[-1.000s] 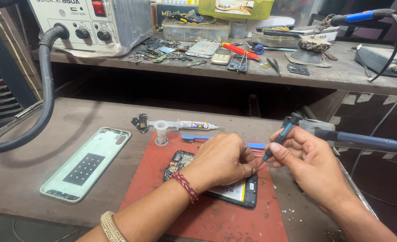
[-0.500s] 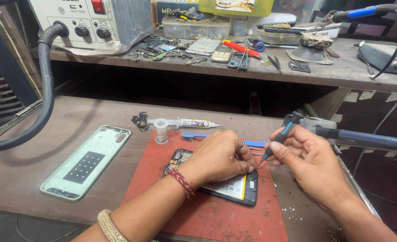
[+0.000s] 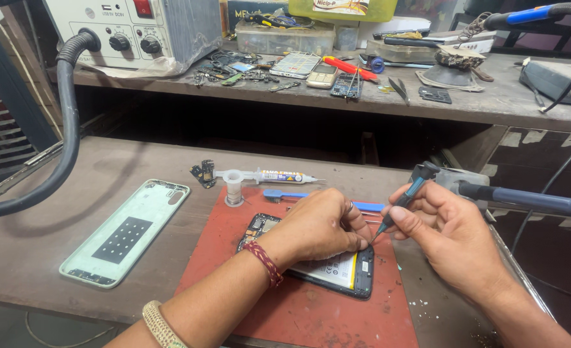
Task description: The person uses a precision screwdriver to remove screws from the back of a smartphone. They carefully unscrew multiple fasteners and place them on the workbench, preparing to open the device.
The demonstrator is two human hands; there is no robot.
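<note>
Head view looks down on a worn wooden surface (image 3: 53, 270) where a red work mat (image 3: 311, 309) carries an opened smartphone (image 3: 337, 274), its back removed so the battery and black frame show. The left hand (image 3: 321, 225) rests curled on top of the phone, fingers bent down and pressing it to the mat; a red thread band and a pale beaded bracelet sit on that arm. The right hand (image 3: 446, 235) is closed around a slim blue-handled precision screwdriver (image 3: 398, 206), pinched between thumb and fingers, its tip angled down to the phone's upper right edge just beside the left fingertips. Left of the mat lies the pale green back cover (image 3: 127, 229), inner side up. Along the mat's far edge sit a small white spool (image 3: 234, 187), a syringe-shaped tube (image 3: 276, 176) and a blue plastic pry tool (image 3: 285, 193). A thick black hose (image 3: 66, 129) curves in from the left.
</note>
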